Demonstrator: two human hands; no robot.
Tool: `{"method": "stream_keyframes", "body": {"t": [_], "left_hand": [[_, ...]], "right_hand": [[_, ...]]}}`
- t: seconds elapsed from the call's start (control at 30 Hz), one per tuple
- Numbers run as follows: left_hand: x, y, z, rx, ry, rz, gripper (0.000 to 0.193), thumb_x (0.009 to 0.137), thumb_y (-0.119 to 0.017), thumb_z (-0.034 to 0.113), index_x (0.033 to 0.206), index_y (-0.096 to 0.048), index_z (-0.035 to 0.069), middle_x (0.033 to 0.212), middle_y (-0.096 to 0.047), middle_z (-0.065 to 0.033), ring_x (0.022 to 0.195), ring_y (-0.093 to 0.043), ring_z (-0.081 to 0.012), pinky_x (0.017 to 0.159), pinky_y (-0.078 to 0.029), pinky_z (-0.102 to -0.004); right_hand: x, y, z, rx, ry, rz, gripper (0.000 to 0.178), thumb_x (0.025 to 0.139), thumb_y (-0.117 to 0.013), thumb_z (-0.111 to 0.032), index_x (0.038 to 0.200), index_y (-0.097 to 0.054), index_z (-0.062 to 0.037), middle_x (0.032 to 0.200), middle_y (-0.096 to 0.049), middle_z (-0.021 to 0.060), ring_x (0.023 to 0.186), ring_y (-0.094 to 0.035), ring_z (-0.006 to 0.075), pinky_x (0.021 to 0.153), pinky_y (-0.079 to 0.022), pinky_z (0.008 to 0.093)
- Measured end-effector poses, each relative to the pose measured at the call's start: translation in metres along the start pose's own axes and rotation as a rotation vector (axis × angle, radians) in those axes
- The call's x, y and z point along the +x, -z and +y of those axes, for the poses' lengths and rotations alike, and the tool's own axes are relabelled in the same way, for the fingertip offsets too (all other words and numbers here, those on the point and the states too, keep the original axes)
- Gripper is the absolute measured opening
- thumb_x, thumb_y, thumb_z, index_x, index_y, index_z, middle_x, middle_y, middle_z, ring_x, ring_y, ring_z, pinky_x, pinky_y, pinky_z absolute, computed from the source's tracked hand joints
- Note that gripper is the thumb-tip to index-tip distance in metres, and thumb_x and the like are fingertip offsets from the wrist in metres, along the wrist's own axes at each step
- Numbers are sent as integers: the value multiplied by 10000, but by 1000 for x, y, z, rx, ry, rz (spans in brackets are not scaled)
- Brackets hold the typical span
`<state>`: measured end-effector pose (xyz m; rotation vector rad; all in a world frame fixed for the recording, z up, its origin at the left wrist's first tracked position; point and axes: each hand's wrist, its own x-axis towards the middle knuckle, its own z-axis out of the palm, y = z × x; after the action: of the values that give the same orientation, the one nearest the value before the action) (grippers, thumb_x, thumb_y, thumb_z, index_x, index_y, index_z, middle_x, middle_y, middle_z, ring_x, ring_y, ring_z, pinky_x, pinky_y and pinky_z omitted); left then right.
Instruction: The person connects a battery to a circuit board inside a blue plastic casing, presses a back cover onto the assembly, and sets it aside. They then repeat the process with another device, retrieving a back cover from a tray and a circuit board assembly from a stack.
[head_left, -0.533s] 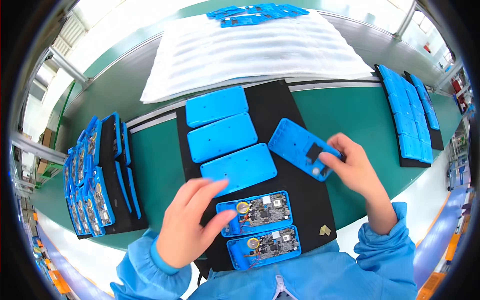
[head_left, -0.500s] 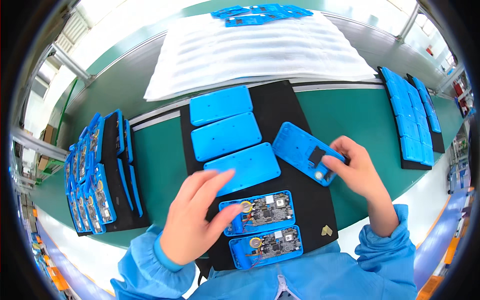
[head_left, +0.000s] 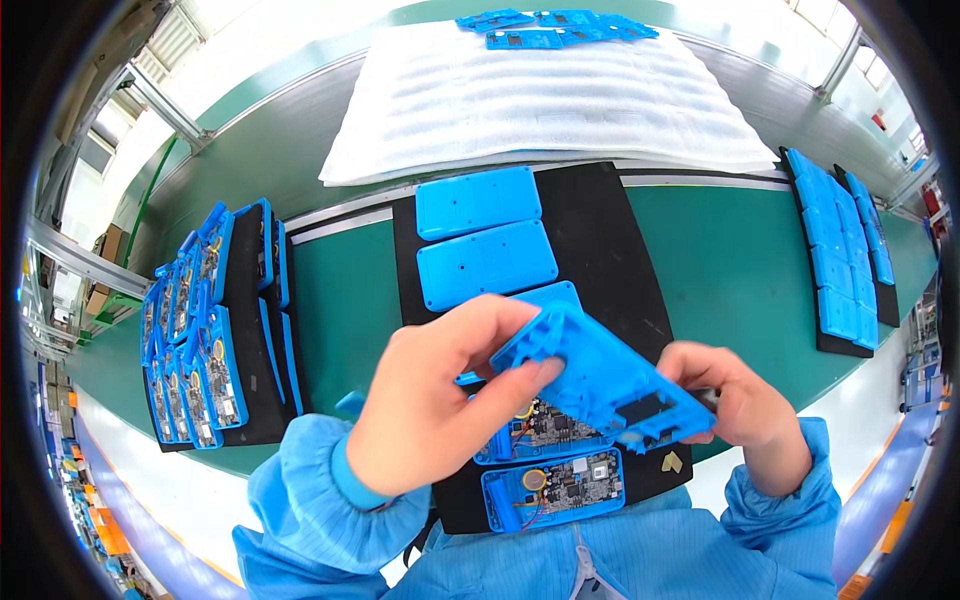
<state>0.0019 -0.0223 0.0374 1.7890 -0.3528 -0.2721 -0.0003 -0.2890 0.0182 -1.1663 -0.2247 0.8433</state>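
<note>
Blue cover (head_left: 610,385): tilted, now above the farther circuit-board case (head_left: 560,432), partly hiding it
Left hand (head_left: 425,400): newly pinching cover's left end, thumb uppermost
Right hand (head_left: 742,398): still pinching right end
Hold: now two-handed

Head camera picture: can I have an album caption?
A person's left grip and right grip hold a blue cover above a black mat bearing two circuit-board cases.

Blue cover (head_left: 598,378) (inner face up), tilted midair
</note>
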Motion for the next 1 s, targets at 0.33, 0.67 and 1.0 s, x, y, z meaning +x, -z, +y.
{"method": "stream_keyframes", "body": {"t": [0.33, 0.67, 1.0], "left_hand": [[-36, 14, -19, 218, -546, -43, 375, 724, -779, 92, 1052, -616, 10, 1015, -656, -186, 915, -656, -322, 786, -528, -357], [-53, 15, -35, 706, -229, -176, 626, 655, -801, 169, 1219, -557, 50, 1232, -511, -141, 1056, -529, -312, 852, -469, -387], [-49, 0, -45, 801, -111, -179, 684, 649, -791, 268, 1241, -530, 46, 1176, -537, -112, 1023, -536, -292, 854, -456, -376]], "right_hand": [[14, -10, 3, -282, -36, -196, 699, 672, -831, -241, 1265, -544, -9, 1169, -582, 160, 949, -584, 172, 715, -456, 208], [22, -20, 37, -1393, 350, 91, 674, 659, -792, -335, 1235, -542, -90, 1146, -570, 47, 937, -572, 195, 676, -529, 287], [18, -11, 44, -1512, 293, 136, 654, 723, -741, -400, 1275, -513, -135, 1170, -520, 24, 899, -551, 184, 663, -513, 289]]}}
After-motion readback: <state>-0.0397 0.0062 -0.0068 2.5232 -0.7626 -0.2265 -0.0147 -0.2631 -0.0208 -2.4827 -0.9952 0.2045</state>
